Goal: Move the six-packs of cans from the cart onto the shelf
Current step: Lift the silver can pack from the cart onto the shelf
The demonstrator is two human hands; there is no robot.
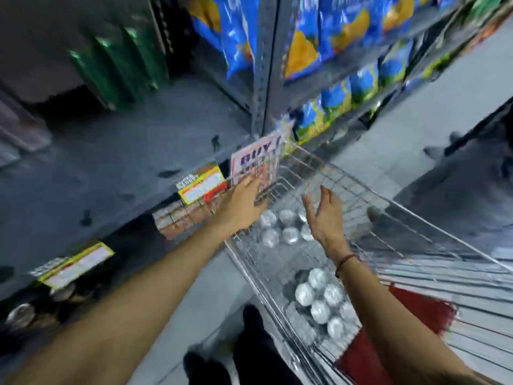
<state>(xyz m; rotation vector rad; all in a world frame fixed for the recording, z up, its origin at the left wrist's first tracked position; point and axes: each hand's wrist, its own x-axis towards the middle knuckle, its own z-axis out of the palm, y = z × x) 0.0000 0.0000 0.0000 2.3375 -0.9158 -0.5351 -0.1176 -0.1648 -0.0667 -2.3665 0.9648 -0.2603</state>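
Fingers (311,204) of the right hand (326,218) are spread and slightly curled, palm turned inward, holding nothing. Left hand (243,205) likewise empty, fingers extended and loose, lying over the near rim of the wire cart (361,195). Frame is motion-blurred; fine contact at the left fingertips cannot be resolved.

Far six-pack (280,227): sits in the cart basket directly between the two hands and just below the fingers, silver can tops upward. The right palm partly covers its right-hand cans. Judgement: the hands face each other on either side because the pack is wide and needs a two-sided clamp to lift level.

Near six-pack (322,298): also in the basket, closer to the body, under the right forearm, well back from the fingers. Untouched.

Shelf (116,162): grey board to the left of the left fingers, largely bare on top, yellow price tags (202,187) on its front edge, a "BUY 1" sign (256,162) just beyond the left fingertips. Green bottles (119,65) stand at its back. Cart is parked tight against it, presumably to keep the carry short.

Step, as judged: reaching in for the far pack; two packs remain in the cart.
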